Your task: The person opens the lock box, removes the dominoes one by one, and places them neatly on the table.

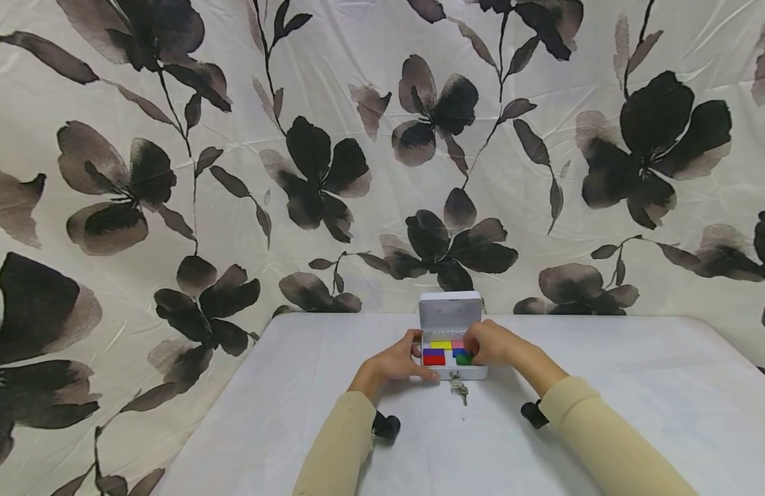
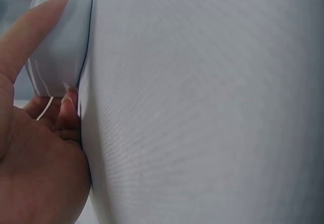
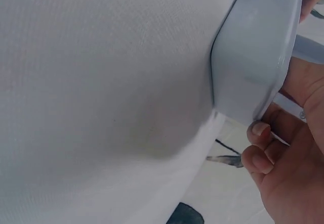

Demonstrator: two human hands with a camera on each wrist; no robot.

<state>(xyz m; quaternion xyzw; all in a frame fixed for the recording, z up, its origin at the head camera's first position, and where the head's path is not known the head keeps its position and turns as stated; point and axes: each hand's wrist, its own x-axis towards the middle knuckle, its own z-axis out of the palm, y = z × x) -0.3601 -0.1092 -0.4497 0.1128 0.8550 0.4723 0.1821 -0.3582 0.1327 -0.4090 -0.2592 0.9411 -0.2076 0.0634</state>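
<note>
A small white metal box [image 1: 469, 374] stands on the table with its lid [image 1: 449, 314] raised. Flat blocks lie inside: red [image 1: 434, 360], purple [image 1: 433, 352], yellow [image 1: 441, 345], pink [image 1: 457, 344], blue [image 1: 458, 353] and green [image 1: 464, 359]. My left hand [image 1: 391, 359] grips the box's left side, thumb along the front wall and fingers at the side. Over the right wall, my right hand [image 1: 491, 342] reaches in with bent fingers beside the green block. In the right wrist view, some curled fingers [image 3: 260, 161] stay outside the wall; the fingertips inside are hidden, so a pinch cannot be confirmed.
Keys [image 1: 460, 389] hang from the lock on the box's front. The box stands on a white-covered table [image 1: 333, 331], near its far edge. Behind rises a cloth with dark flowers [image 1: 320, 172]. Each wrist carries a black camera mount [image 1: 387, 427].
</note>
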